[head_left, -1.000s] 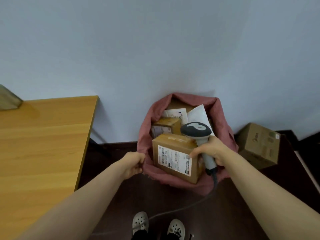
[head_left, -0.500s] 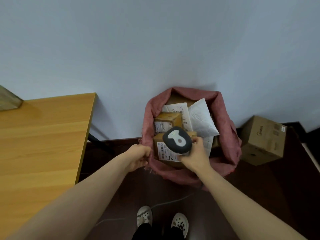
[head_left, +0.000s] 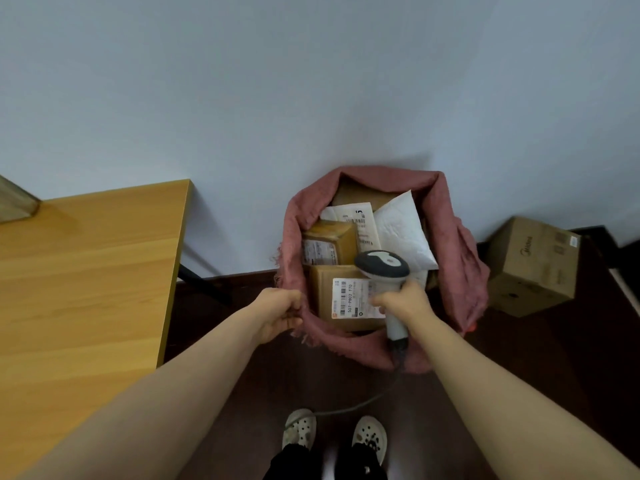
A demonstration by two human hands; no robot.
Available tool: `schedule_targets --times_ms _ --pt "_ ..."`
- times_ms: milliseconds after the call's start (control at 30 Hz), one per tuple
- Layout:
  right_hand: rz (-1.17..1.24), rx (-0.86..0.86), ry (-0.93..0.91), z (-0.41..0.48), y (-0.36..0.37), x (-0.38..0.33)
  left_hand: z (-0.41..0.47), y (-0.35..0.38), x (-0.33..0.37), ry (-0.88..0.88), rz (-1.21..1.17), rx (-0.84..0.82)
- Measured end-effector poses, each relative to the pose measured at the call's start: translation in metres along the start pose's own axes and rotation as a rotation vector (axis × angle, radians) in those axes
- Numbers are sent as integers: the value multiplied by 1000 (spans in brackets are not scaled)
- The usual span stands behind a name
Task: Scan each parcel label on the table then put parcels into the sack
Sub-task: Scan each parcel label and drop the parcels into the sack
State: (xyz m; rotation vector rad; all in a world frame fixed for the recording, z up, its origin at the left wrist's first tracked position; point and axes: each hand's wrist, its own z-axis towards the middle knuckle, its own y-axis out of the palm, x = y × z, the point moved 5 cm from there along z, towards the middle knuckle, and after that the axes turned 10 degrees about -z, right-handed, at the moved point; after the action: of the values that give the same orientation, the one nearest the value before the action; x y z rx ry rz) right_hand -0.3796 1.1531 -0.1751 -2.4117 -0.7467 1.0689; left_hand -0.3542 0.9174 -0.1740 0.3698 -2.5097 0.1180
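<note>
- Two hands were seen at the sack (head_left: 450, 237), which stood open on the floor (head_left: 519, 358) against the wall (head_left: 311, 98), to the right of the counter (head_left: 86, 271).
- The left hand (head_left: 280, 315) was closed on the sack's near-left rim, its fingers (head_left: 294, 303) curled round the pink cloth.
- The right hand (head_left: 403, 301) was wrapped round the handle of the scanner (head_left: 381, 265). Its fingers (head_left: 379, 301) were curled round the handle and lay over the label (head_left: 349, 299) of the near box (head_left: 322, 296).
- The scanner's grey-and-white head was held over the sack's mouth, above the near box's far right corner.
- A cable (head_left: 353, 405) was seen running from the handle's base down across the floor towards the shoes (head_left: 299, 427).
- Four parcels could be made out inside the sack.
- The near box lay at the front with its label facing up.
- The far box (head_left: 329, 244) sat just behind it, with a label on its near face.
- An envelope (head_left: 353, 216) was tucked behind the far box, and a white mailer (head_left: 401, 233) was tilted at the right.
- A brown surface behind these was too hidden to be named.
- A carton (head_left: 533, 268) stood on the floor right of the sack, apart from it.
</note>
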Motion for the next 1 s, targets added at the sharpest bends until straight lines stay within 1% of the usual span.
schedule_targets --times_ms 100,300,367,433,500,567,633,667,733,800,833,867,900,933,967,1000 --pt "270 13 71 -18 1 3 0 -2 -3 -5 31 -29" --pt "512 64 191 -49 17 11 5 -11 -17 -48 177 -57" --pt "540 139 238 -58 24 16 5 -11 -22 -61 188 -80" --pt "526 299 308 -64 25 28 3 -11 -24 -65 180 -111" --pt "498 452 447 -72 26 48 6 -12 -22 -53 176 -124" --pt "485 508 572 -77 34 75 6 -15 -18 -49 189 -134" --pt "624 461 622 -82 49 92 6 -17 -14 -43 220 -146" --pt "743 431 614 -92 55 88 6 -17 -13 -41 237 -154" --pt "936 317 601 -104 69 78 8 -17 -11 -37 264 -156" --pt "1012 290 572 -104 78 79 9 -18 -10 -23 349 -129" --pt "1029 317 565 -102 80 82 11 -19 -8 39 485 -87" --pt "1036 362 549 -102 79 82 11 -21 -1 174 720 -6" --pt "1032 401 531 -104 76 81 9 -20 9 391 963 87" --pt "1033 431 508 -106 71 79 1 -12 20 656 1118 129" --pt "1042 456 488 -108 67 78 -6 0 27 875 1190 102" --pt "1062 489 461 -111 61 75 -10 12 30 964 1237 21"
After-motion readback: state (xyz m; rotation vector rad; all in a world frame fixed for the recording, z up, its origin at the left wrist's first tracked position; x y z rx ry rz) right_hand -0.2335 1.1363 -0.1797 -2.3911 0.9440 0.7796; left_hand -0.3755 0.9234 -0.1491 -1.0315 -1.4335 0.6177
